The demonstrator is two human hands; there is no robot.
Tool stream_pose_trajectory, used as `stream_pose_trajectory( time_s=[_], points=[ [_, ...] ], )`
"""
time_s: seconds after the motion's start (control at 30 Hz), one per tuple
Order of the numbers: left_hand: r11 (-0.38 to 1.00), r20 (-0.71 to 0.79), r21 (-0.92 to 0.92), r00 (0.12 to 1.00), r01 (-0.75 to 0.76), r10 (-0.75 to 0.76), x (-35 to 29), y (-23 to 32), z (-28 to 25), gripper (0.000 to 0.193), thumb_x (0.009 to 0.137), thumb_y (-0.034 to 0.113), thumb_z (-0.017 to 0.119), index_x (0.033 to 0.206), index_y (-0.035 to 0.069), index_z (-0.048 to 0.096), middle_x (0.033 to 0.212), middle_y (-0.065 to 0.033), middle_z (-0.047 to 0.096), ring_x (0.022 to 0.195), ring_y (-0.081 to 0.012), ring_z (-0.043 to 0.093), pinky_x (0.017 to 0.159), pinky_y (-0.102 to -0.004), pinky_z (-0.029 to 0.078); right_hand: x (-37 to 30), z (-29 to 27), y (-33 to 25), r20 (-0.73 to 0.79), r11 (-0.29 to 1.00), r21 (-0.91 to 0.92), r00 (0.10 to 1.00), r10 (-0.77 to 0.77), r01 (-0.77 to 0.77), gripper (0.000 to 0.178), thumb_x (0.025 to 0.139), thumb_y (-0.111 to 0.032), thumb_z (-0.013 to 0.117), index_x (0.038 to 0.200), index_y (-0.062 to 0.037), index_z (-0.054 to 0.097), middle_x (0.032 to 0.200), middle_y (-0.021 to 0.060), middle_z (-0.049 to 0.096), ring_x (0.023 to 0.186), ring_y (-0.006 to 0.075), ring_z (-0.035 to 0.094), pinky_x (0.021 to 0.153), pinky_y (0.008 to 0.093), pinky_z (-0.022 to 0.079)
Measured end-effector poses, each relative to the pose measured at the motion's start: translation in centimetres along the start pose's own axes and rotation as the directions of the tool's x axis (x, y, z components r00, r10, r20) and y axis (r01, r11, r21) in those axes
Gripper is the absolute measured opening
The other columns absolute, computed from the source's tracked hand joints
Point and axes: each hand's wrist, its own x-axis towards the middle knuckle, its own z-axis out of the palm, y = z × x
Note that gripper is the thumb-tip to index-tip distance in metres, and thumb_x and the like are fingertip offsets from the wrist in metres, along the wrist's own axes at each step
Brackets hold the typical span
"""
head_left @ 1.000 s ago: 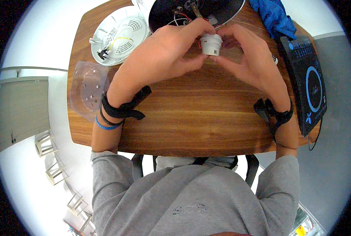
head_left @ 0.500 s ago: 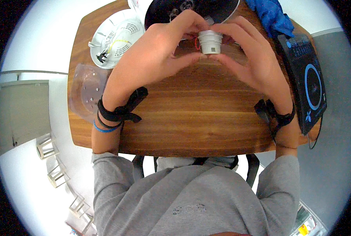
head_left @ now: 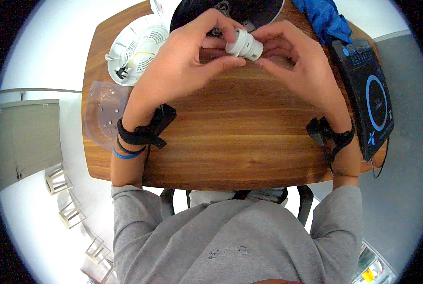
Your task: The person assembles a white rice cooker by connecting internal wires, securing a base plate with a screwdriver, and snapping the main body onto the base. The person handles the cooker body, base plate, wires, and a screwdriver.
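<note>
Near the far edge of the table, both my hands hold a small white stepped plastic cylinder. It is tilted, with its narrower end pointing down and right. My left hand has its fingers on the upper left side and its thumb below. Curled about the narrower end is my right hand, with the index finger above and the thumb underneath. My fingers cover part of the cylinder. Just beyond the hands lies a large black round bowl-shaped part with small metal pieces inside, partly cut off by the frame.
At the far left are a white slotted round cover with a yellow wire and black connector, and a clear plastic tray holding several screws. A black panel with a blue ring lies right, beside blue cloth. Stools stand lower left.
The white cylinder has moved slightly left and turned from nearly upright to tilted. My left fingers have shifted onto its upper side. A red wire seen beside it is now out of sight.
</note>
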Motion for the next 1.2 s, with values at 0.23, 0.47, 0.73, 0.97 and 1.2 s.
stream_pose_trajectory(
  time_s=[0.23, 0.47, 0.73, 0.97, 1.2],
  points=[
    [0.995, -0.016, -0.046, 0.996, 0.090, -0.091, -0.2, 0.3, -0.5, 0.065, 0.091, -0.005, 0.083, 0.149, 0.003, 0.056, 0.144, -0.0116, 0.068, 0.128, -0.0239, 0.070, 0.108, -0.0361, 0.059, -0.1, 0.7, 0.5, -0.035, 0.988, 0.084, 0.992, -0.125, 0.128, 0.048, 0.094, 0.007, 0.079, 0.139, 0.0002, 0.061, 0.134, 0.0088, 0.068, 0.125, 0.0201, 0.069, 0.110, 0.0354, 0.056],
    [0.986, -0.054, 0.167, 0.998, 0.027, -0.018, 0.2, 1.8, -0.9, 0.057, 0.081, 0.002, 0.093, 0.134, 0.003, 0.072, 0.132, -0.0070, 0.077, 0.118, -0.0190, 0.074, 0.102, -0.0333, 0.060, 0.4, 1.2, 0.5, -0.166, 0.949, -0.187, 0.944, -0.285, 0.254, 0.037, 0.093, -0.014, 0.084, 0.125, -0.0036, 0.069, 0.116, 0.0151, 0.076, 0.108, 0.0340, 0.076, 0.093, 0.0404, 0.061],
    [0.955, -0.014, 0.289, 0.997, -0.068, 0.076, 0.3, 1.9, -1.0, 0.060, 0.078, 0.003, 0.095, 0.134, 0.003, 0.073, 0.126, -0.0074, 0.079, 0.112, -0.0188, 0.076, 0.098, -0.0314, 0.061, -0.1, 1.4, 0.5, -0.120, 0.987, -0.017, 0.980, -0.159, 0.158, 0.036, 0.095, -0.010, 0.082, 0.127, -0.0014, 0.067, 0.116, 0.0157, 0.075, 0.109, 0.0307, 0.076, 0.095, 0.0395, 0.061],
    [0.984, 0.000, 0.180, 1.000, 0.015, -0.015, 0.3, 4.6, -1.0, 0.046, 0.095, 0.006, 0.079, 0.139, 0.004, 0.067, 0.135, -0.0169, 0.074, 0.125, -0.0303, 0.072, 0.103, -0.0449, 0.060, -0.5, 1.2, 1.4, -0.108, 0.979, 0.165, 0.989, -0.105, 0.122, 0.043, 0.099, 0.007, 0.074, 0.139, 0.0007, 0.059, 0.137, 0.0095, 0.062, 0.131, 0.0193, 0.063, 0.115, 0.0353, 0.052],
    [0.935, -0.080, 0.348, 0.992, -0.064, 0.097, 0.2, 2.3, -0.7, 0.056, 0.080, 0.006, 0.094, 0.132, 0.005, 0.075, 0.114, -0.0077, 0.083, 0.103, -0.0162, 0.079, 0.091, -0.0303, 0.062, -0.3, 1.2, 1.7, -0.096, 0.980, 0.027, 0.976, -0.194, 0.197, 0.046, 0.095, 0.007, 0.078, 0.138, -0.0004, 0.062, 0.139, 0.0104, 0.062, 0.133, 0.0222, 0.064, 0.115, 0.0359, 0.053]
  ],
)
